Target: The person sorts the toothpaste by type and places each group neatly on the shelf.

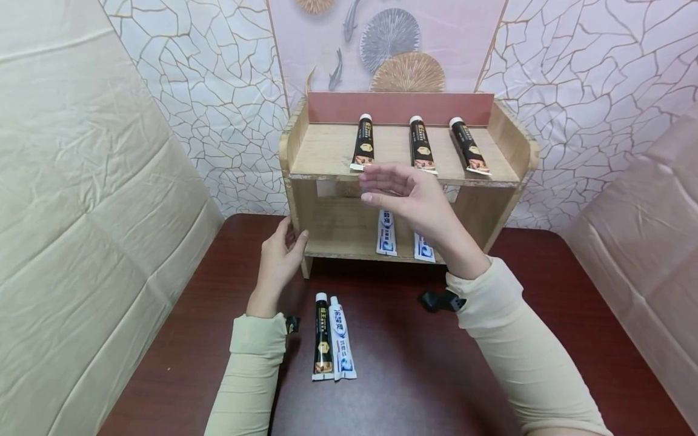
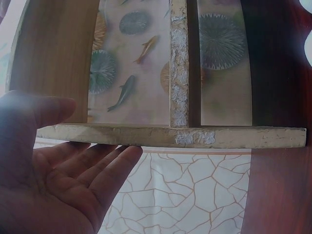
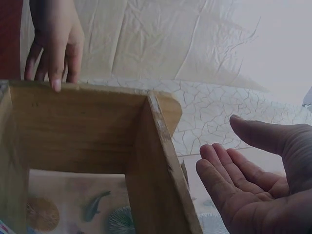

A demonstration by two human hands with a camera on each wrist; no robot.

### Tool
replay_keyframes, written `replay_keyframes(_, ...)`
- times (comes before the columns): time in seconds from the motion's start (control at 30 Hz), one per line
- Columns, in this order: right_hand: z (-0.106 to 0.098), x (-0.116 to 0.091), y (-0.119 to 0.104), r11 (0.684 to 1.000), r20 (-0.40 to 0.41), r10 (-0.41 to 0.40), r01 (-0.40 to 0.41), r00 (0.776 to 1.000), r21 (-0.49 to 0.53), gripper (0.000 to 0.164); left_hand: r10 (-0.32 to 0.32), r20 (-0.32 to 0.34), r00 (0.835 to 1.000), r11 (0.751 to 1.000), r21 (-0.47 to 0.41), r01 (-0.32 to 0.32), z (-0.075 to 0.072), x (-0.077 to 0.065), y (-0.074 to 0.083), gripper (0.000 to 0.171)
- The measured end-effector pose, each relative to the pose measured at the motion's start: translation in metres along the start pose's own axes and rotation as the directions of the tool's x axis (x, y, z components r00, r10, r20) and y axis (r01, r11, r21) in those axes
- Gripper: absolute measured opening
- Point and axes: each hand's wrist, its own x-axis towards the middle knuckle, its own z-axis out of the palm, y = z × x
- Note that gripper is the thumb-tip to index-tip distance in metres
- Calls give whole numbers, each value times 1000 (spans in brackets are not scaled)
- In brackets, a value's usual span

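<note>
My left hand (image 1: 278,257) is at the left side panel of a small wooden shelf (image 1: 406,148). In the left wrist view the fingers (image 2: 105,175) lie fairly straight along the panel's outer face, the thumb across its edge. My right hand (image 1: 406,191), holding nothing, hovers before the upper board with fingers extended. Nearest it are a black toothpaste tube (image 1: 364,140) and a second black tube (image 1: 421,142); a third black tube (image 1: 468,145) lies farther right. White-blue toothpaste tubes (image 1: 386,233) lie on the lower board, partly hidden by the right hand and forearm.
On the dark red table (image 1: 392,375) before the shelf, a black toothpaste tube (image 1: 323,339) and a white toothpaste tube (image 1: 341,339) lie side by side. Behind stands a patterned backdrop (image 1: 218,91). Cloth walls (image 1: 82,212) close off both sides.
</note>
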Motion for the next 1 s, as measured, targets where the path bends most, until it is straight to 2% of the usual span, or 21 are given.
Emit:
replay_keyframes(0.23,8,-20,11,1000,18,-1,1,1000,7,41,-1,-2,1000,1000,-16,1,0,0,-2,47)
replay_keyframes(0.5,15,-40,23,997,21,-7,6,1000,75,39,-4,1,1000,1000,-17,4,0,1,-2,47)
replay_keyframes(0.73,21,-54,45,995,9,48,-49,999,92,39,-15,2,1000,1000,-7,15,-1,1,0,47)
replay_keyframes(1.0,32,-72,65,980,14,119,-120,993,156,41,-17,5,1000,1000,-11,18,-1,1,-1,48)
